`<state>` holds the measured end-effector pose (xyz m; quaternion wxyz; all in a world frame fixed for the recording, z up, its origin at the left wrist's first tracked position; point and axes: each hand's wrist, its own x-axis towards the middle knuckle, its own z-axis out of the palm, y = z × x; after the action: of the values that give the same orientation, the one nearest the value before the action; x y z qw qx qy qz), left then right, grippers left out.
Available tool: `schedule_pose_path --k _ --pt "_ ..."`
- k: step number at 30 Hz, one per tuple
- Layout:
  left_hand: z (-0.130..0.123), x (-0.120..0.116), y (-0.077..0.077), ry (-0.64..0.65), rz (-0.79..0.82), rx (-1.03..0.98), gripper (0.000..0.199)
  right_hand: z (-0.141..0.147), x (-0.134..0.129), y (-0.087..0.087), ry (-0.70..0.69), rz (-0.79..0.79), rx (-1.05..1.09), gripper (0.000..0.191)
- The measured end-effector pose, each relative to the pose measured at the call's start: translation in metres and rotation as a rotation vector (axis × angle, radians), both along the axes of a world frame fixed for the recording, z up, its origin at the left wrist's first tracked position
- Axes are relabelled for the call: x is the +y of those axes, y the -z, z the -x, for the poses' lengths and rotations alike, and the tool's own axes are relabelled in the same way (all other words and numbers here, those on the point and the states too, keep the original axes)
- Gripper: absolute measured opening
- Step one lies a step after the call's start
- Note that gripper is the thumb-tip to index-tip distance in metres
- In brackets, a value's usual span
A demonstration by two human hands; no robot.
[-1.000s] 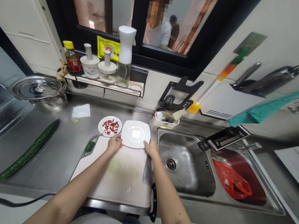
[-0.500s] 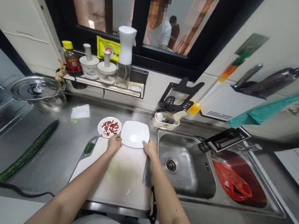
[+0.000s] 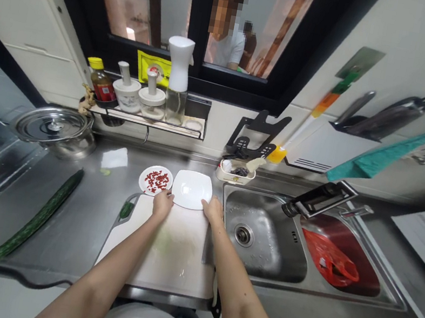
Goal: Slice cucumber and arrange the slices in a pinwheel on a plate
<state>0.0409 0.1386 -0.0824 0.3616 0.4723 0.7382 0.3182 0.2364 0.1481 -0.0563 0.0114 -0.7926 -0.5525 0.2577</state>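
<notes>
A white squarish plate lies at the far edge of the white cutting board, with both my hands at its near corners. My left hand grips its left corner, and my right hand has its right corner between thumb and fingers. Left of it, a small round white plate carries chopped red pieces, close to my left fingers. A green cucumber end shows in the board's handle slot. Beside the board's right edge lies a knife, partly hidden under my right forearm.
A long cucumber lies on the left of the steel counter, below a lidded pot. To the right is a double sink with a red plastic bag. A shelf holds seasoning containers. Someone in white stands beyond the window.
Almost nothing differs. Both hands stay on the white squarish plate, and my right forearm now covers more of the knife handle.
</notes>
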Motion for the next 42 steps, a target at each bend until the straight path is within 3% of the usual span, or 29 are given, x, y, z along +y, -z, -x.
schedule_pose_path --k 5,9,14,18,24,29,36,42 --pt "0.007 -0.013 -0.004 0.011 -0.094 0.050 0.025 0.001 -0.007 -0.008 0.056 -0.040 -0.010 0.054" --pt "0.028 -0.032 -0.009 0.020 -0.163 0.072 0.028 -0.007 -0.027 -0.015 0.130 -0.103 0.004 0.049" --pt "0.079 -0.056 -0.006 0.018 -0.196 0.231 0.033 -0.027 -0.075 -0.018 0.118 -0.169 0.029 0.035" --pt "0.116 -0.070 0.002 0.037 -0.127 0.399 0.043 -0.040 -0.121 -0.020 0.105 -0.142 0.028 0.025" --pt "0.137 -0.079 0.004 -0.015 -0.079 0.509 0.056 -0.050 -0.164 -0.020 0.110 0.027 -0.037 0.035" --pt "0.143 -0.078 0.010 -0.014 -0.122 0.475 0.046 -0.050 -0.175 -0.015 0.091 0.104 -0.039 0.031" --pt "0.150 -0.083 0.014 -0.080 -0.095 0.366 0.048 -0.047 -0.175 -0.015 0.115 0.122 -0.027 0.028" --pt "0.140 -0.089 0.011 -0.088 -0.188 -0.034 0.047 -0.050 -0.174 -0.006 0.177 0.031 0.049 0.020"
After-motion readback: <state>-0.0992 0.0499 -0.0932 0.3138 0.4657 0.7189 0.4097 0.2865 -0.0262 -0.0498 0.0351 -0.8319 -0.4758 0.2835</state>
